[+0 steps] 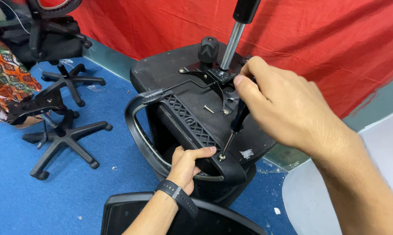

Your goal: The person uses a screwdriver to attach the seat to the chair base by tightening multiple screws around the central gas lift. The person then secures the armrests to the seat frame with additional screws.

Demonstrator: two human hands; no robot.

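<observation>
Atop the upturned seat [192,93], right hand [283,109] grips screwdriver [236,124]; left hand [187,165] clasps armrest [179,126] edge.

This looks like a workshop for assembling or repairing office chairs. An upturned chair seat [196,100] lies in the middle with its gas lift pointing up. Left of it, two detached five-star wheel bases [64,139] stand on blue carpet [14,200]. Behind the seat hangs a red cloth backdrop [327,39]; another chair [48,30] stands far left.
</observation>
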